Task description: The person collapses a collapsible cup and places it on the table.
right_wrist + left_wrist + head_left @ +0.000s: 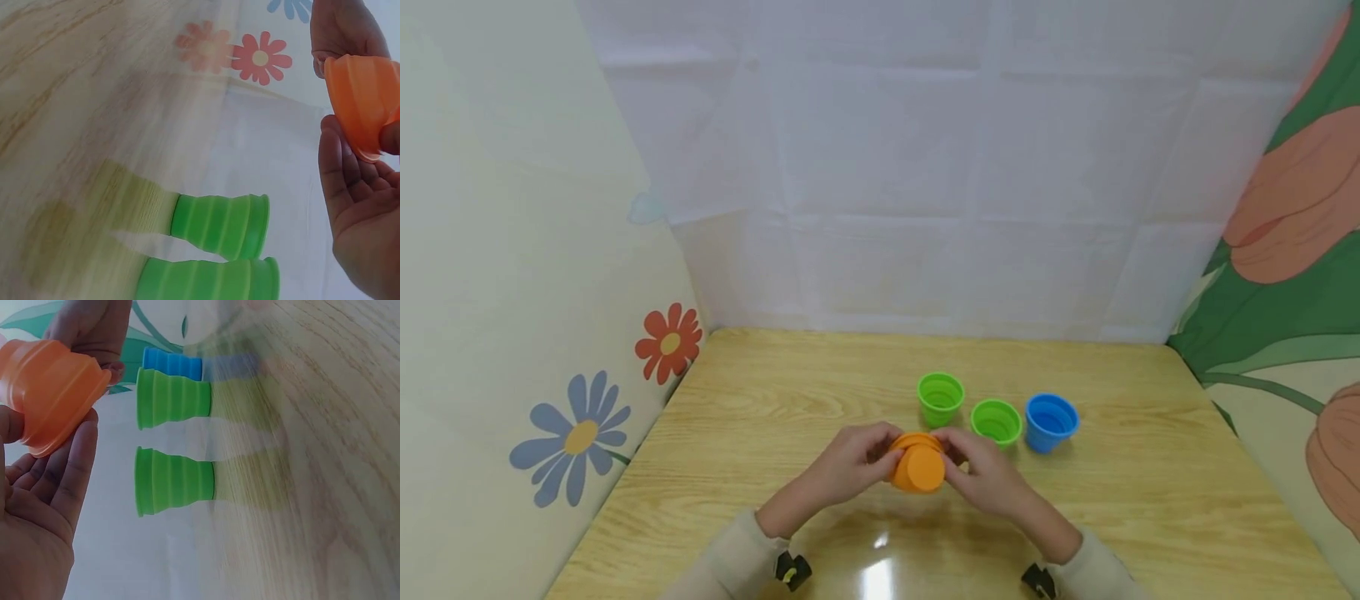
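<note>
An orange collapsible cup [917, 464] is held between both hands above the table, its base tipped toward the head camera and its rim facing away. My left hand [855, 461] grips it from the left, thumb on the wall and fingers at the rim. From the other side my right hand [988, 473] pinches it the same way. In the left wrist view the orange cup [53, 394] has a ribbed wall and a bent rim. Just beyond the hands stand two green cups, one farther back [940, 398] and one nearer [996, 422], both upright.
To the right of the green cups a blue collapsible cup [1051, 422] stands upright. The wooden table [775, 383] ends at a white cloth [880, 167] behind. Flower-printed panels [550, 292] flank it on both sides.
</note>
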The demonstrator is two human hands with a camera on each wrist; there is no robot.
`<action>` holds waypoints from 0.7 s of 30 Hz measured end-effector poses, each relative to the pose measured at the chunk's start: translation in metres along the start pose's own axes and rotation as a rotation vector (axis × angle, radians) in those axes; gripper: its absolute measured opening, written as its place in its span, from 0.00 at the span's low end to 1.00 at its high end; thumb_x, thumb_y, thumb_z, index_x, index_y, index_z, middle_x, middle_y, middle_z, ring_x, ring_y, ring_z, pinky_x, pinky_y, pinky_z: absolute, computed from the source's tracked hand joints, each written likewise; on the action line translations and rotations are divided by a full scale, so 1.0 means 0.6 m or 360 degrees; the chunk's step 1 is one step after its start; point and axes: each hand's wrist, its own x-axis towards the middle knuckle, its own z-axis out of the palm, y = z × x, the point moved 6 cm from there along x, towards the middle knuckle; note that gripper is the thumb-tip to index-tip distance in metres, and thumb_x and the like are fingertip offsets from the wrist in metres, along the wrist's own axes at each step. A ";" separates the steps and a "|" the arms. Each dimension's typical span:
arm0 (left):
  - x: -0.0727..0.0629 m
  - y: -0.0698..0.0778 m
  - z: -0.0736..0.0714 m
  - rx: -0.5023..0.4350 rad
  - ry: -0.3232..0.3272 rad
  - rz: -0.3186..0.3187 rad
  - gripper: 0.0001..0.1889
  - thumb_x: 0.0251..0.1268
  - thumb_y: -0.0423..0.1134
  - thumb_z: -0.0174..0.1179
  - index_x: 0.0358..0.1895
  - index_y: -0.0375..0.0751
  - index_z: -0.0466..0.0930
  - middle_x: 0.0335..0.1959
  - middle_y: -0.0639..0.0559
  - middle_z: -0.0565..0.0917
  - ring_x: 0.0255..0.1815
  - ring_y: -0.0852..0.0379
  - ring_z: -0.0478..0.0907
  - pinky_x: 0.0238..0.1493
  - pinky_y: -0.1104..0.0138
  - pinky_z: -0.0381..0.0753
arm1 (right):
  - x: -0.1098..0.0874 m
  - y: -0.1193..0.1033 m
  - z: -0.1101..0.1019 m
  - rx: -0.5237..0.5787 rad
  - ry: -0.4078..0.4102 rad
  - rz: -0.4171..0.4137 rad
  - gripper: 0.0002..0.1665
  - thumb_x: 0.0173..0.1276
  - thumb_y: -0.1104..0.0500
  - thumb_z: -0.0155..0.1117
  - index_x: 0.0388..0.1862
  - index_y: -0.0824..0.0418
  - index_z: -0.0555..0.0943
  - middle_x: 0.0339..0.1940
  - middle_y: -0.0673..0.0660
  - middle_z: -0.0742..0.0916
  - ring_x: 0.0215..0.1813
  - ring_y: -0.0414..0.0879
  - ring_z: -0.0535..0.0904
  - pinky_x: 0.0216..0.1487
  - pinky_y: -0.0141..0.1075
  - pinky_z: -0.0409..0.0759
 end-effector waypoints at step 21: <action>0.004 0.002 0.005 -0.0023 0.0185 0.0001 0.15 0.66 0.26 0.62 0.55 0.33 0.81 0.37 0.46 0.88 0.33 0.62 0.81 0.32 0.71 0.87 | 0.002 0.001 0.001 -0.0199 0.0344 -0.0182 0.17 0.71 0.71 0.62 0.57 0.67 0.80 0.39 0.55 0.87 0.35 0.37 0.79 0.34 0.30 0.84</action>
